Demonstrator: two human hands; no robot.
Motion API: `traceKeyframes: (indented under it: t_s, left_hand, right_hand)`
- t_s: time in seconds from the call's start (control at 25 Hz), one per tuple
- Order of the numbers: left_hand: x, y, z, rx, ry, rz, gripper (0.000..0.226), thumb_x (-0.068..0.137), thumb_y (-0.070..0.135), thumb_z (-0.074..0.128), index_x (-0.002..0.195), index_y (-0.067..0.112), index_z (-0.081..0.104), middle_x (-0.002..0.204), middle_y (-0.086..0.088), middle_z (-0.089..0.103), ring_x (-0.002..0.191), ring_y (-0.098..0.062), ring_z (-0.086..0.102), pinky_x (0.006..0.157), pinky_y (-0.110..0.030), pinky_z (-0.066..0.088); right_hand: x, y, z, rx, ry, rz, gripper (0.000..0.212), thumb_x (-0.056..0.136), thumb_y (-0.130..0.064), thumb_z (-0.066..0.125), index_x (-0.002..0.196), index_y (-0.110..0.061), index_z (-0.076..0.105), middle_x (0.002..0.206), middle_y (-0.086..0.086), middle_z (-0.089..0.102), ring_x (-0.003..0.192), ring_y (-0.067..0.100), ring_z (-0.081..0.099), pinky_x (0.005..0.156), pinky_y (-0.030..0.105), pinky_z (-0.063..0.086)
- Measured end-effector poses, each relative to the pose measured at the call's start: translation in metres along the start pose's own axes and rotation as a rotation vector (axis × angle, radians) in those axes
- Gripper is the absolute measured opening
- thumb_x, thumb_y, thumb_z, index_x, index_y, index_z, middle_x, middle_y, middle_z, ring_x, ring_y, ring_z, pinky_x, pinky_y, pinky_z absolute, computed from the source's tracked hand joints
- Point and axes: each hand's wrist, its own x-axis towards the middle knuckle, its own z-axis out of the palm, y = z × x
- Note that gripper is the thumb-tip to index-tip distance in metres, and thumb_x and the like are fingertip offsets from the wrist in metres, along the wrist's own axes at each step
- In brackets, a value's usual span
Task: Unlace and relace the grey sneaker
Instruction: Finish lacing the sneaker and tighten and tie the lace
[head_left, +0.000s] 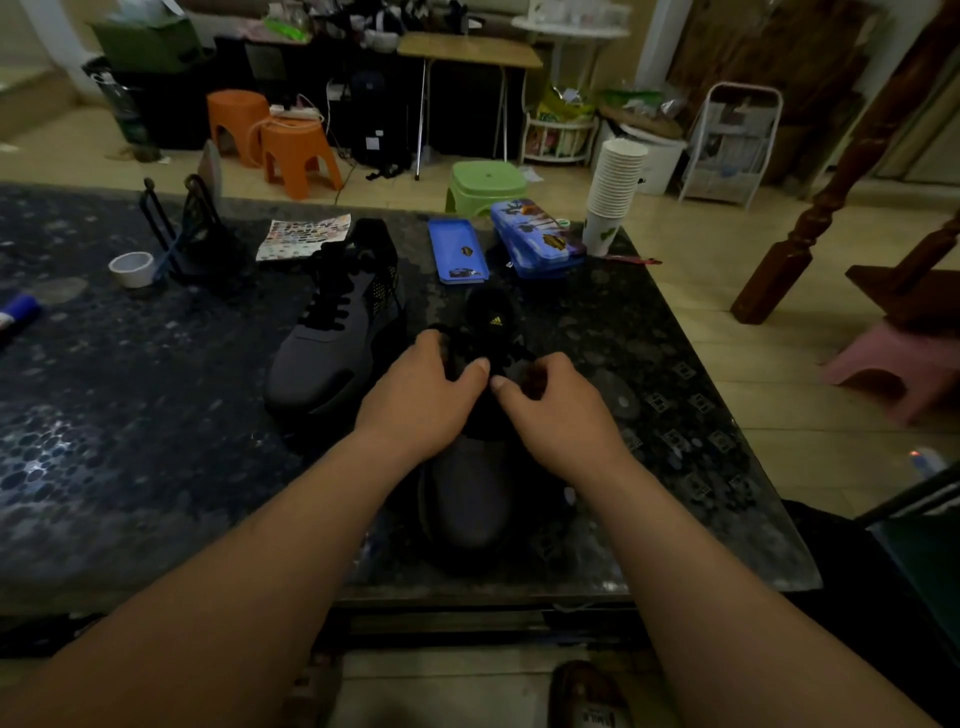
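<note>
A grey sneaker (470, 499) lies toe toward me on the dark stone table (130, 415), its black tongue with a gold logo pointing away. Both hands sit on its lacing area. My left hand (423, 392) curls its fingers round the black laces on the left side. On the right side, my right hand (553, 405) pinches a black lace with curled fingers. The thumbs nearly touch over the middle of the shoe. The eyelets are hidden under my hands. A second grey sneaker (332, 332) with black laces tied lies to the left.
Two blue pencil cases (457, 252) (537, 241) and a stack of paper cups (613, 192) stand at the table's far right. A tape roll (131, 268), a black wire holder (192, 234) and a sticker sheet (304, 236) are at the far left. Stools stand on the floor beyond.
</note>
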Motion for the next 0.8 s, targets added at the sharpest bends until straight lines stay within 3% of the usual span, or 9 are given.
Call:
traceKeyframes:
  t_s: [0.28,0.4,0.48,0.56,0.68,0.8]
  left_hand:
    - [0.005,0.000,0.004,0.067,0.061,0.137,0.024,0.098,0.040,0.058,0.102,0.019,0.050,0.094,-0.001,0.063,0.086,-0.029,0.064,0.069,-0.039,0.048]
    - [0.003,-0.001,0.006,0.021,0.047,0.166,0.037,0.097,0.035,0.058,0.128,0.020,0.043,0.095,-0.004,0.065,0.087,-0.032,0.065,0.069,-0.040,0.046]
    - [0.003,-0.003,0.006,-0.017,0.005,0.163,0.060,0.096,0.038,0.057,0.148,0.027,0.028,0.107,-0.004,0.068,0.094,-0.029,0.066,0.076,-0.043,0.052]
    - [0.007,-0.005,0.003,-0.069,-0.040,0.119,0.067,0.090,0.052,0.052,0.150,0.038,0.026,0.115,-0.002,0.068,0.101,-0.026,0.067,0.085,-0.046,0.054]
    - [0.013,-0.004,-0.001,-0.122,-0.050,0.025,0.064,0.082,0.074,0.043,0.137,0.040,0.044,0.110,-0.002,0.071,0.100,-0.025,0.067,0.090,-0.047,0.055]
    - [0.017,0.004,-0.002,-0.089,-0.014,-0.019,0.047,0.080,0.074,0.048,0.106,0.035,0.052,0.098,0.002,0.070,0.091,-0.024,0.068,0.085,-0.046,0.057]
  right_hand:
    - [0.011,-0.008,0.013,-0.180,0.121,-0.112,0.036,0.098,-0.043,0.055,0.110,-0.009,0.053,0.106,0.015,0.069,0.096,0.037,0.066,0.076,0.041,0.050]
    - [0.010,-0.005,0.016,-0.176,0.148,-0.157,0.042,0.099,-0.038,0.052,0.131,-0.010,0.051,0.111,0.014,0.069,0.100,0.037,0.066,0.076,0.041,0.047]
    - [0.010,-0.001,0.018,-0.168,0.127,-0.154,0.058,0.100,-0.041,0.049,0.152,-0.017,0.040,0.127,0.012,0.066,0.112,0.035,0.063,0.087,0.043,0.050]
    - [0.013,0.004,0.018,-0.088,0.075,-0.119,0.060,0.098,-0.054,0.044,0.151,-0.027,0.041,0.136,0.007,0.062,0.121,0.029,0.060,0.098,0.044,0.049]
    - [0.019,0.001,0.018,0.097,0.057,-0.017,0.056,0.093,-0.068,0.044,0.129,-0.027,0.059,0.124,0.000,0.064,0.115,0.023,0.061,0.099,0.045,0.051]
    - [0.026,-0.010,0.016,0.118,0.103,0.021,0.044,0.094,-0.058,0.052,0.115,-0.022,0.062,0.114,0.002,0.065,0.105,0.023,0.062,0.092,0.043,0.053]
